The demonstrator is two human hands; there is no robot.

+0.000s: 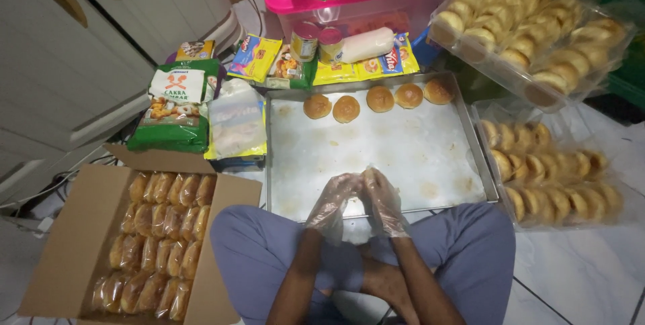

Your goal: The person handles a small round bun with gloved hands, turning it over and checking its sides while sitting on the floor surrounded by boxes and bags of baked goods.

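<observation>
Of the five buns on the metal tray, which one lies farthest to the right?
The bun in the far right corner of the tray, beside its right rim. The other four sit in a row to its left, along the far edge.

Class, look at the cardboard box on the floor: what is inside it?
The box holds wrapped buns packed in rows, filling it. Whatever lies beneath that top layer is covered and cannot be seen.
</observation>
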